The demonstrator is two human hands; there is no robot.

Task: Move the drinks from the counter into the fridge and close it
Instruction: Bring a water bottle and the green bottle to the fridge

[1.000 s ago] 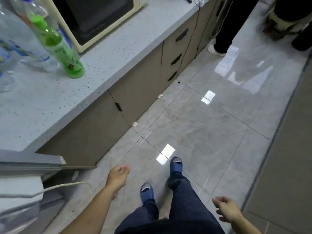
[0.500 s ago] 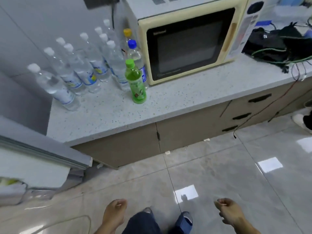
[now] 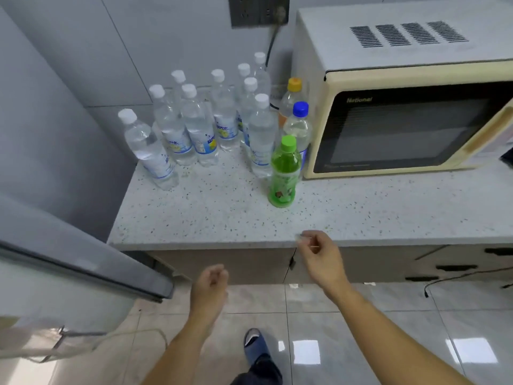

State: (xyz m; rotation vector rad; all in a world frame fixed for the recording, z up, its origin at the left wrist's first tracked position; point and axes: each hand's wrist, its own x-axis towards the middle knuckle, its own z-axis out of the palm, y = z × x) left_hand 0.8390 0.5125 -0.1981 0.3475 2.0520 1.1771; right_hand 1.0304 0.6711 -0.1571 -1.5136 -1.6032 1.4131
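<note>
A green bottle (image 3: 283, 173) stands upright near the middle of the speckled counter (image 3: 211, 218). Behind it stand several clear water bottles (image 3: 194, 126) with white caps, a blue-capped bottle (image 3: 299, 126) and a yellow-capped bottle (image 3: 292, 98). My right hand (image 3: 319, 255) hovers at the counter's front edge, below the green bottle, fingers loosely curled and empty. My left hand (image 3: 209, 287) hangs lower, in front of the cabinet, loosely curled and empty. The open fridge door (image 3: 77, 262) juts in at the left.
A cream microwave (image 3: 402, 107) fills the counter's right side, close to the bottles. Cabinet doors and drawers (image 3: 449, 262) run below the counter. A wall socket (image 3: 258, 9) with a cable is above the bottles. My slippered foot (image 3: 255, 345) is on the tiled floor.
The view has swung up and closer to the counter. Both hands have risen; the right one has moved to the counter's edge below the green bottle.
</note>
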